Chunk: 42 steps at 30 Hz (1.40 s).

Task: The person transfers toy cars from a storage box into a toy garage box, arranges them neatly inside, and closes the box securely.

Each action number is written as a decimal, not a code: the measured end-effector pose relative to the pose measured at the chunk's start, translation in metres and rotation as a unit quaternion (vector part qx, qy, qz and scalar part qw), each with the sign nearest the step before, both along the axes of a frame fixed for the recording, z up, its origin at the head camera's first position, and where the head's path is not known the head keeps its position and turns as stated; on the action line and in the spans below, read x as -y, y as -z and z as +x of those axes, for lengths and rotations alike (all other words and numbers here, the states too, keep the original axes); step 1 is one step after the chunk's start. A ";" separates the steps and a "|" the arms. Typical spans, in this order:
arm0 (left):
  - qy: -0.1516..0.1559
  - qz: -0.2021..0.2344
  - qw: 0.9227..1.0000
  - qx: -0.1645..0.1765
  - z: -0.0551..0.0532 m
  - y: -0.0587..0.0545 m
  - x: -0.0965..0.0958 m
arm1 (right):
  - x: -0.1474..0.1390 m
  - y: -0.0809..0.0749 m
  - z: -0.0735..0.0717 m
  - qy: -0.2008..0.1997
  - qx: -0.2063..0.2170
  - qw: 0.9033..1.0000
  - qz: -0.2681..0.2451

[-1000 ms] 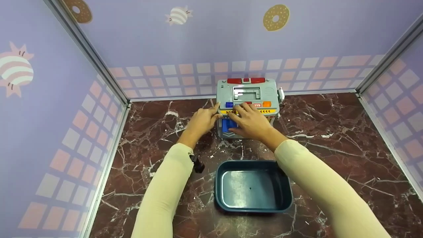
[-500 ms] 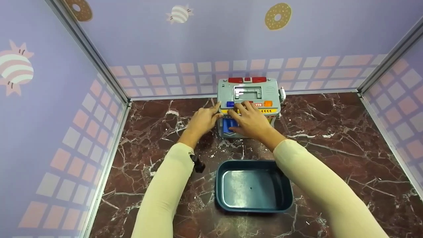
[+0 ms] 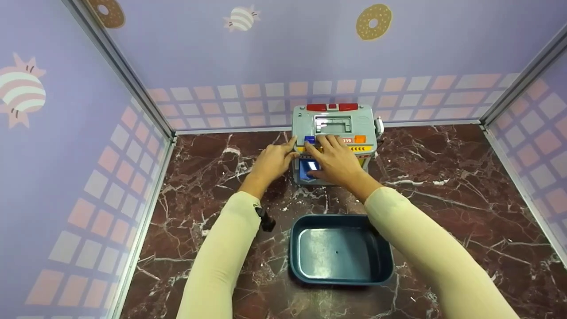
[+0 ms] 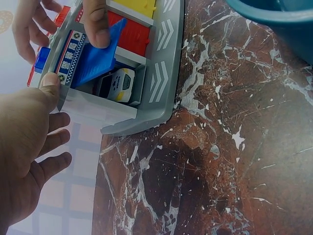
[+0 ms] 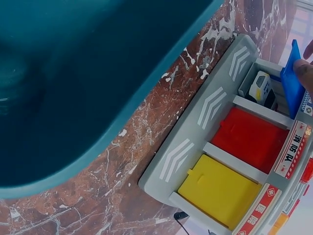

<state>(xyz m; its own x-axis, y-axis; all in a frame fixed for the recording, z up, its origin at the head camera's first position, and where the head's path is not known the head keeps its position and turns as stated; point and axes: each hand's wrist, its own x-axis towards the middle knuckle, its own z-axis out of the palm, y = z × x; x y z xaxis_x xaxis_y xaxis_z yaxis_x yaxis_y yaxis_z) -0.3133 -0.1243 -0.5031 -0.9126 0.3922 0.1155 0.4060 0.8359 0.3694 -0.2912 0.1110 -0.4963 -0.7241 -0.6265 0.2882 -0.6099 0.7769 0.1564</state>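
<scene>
A grey toy rescue station [image 3: 305, 119] stands against the back wall, its roof carrying red, blue and orange lights. My left hand [image 3: 271, 163] holds its front left corner, thumb on the front edge and index finger along the roof side. My right hand [image 3: 337, 165] lies over the front, fingertips on the roof beside the blue light [image 3: 309, 139]. Its thumb [image 5: 303, 73] touches the outside of the blue door [image 4: 100, 61], which stands tilted outward. Behind that door a small white toy car [image 4: 121, 87] sits in its bay. The red door [image 5: 249, 139] and yellow door [image 5: 220, 191] are down.
A dark teal basin [image 3: 293, 248] sits on the marbled table [image 3: 212, 266] between the forearms, close in front of the station. Purple patterned walls [image 3: 283, 53] enclose the back and both sides. A black wrist mount [image 3: 266, 220] hangs by the left sleeve.
The blue door's tilt has changed slightly, and it now catches a bright reflection. My right fingers have shifted slightly on the roof; my left hand stays at the corner.
</scene>
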 end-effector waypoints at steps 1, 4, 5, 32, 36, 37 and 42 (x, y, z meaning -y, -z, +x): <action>0.000 0.001 1.000 0.000 0.000 0.000 0.000 | 0.000 0.000 0.000 0.000 -0.004 1.000 0.003; 0.000 0.003 1.000 0.003 0.000 0.001 0.000 | 0.001 0.002 -0.001 0.002 -0.009 1.000 0.008; -0.001 0.004 1.000 0.004 0.000 0.001 0.000 | 0.001 0.002 -0.001 0.002 -0.008 1.000 0.009; -0.017 0.011 1.000 0.021 -0.003 0.005 -0.001 | 0.014 0.017 -0.007 0.046 0.006 0.999 0.023; -0.020 0.007 1.000 0.018 -0.002 0.006 0.000 | 0.017 0.020 -0.010 0.054 0.011 0.998 0.031; -0.020 0.008 1.000 0.017 -0.002 0.006 -0.001 | 0.017 0.021 -0.010 0.056 0.013 0.998 0.033; -0.014 0.016 1.000 0.005 -0.001 0.006 -0.001 | 0.019 0.024 -0.013 0.062 0.011 0.997 0.034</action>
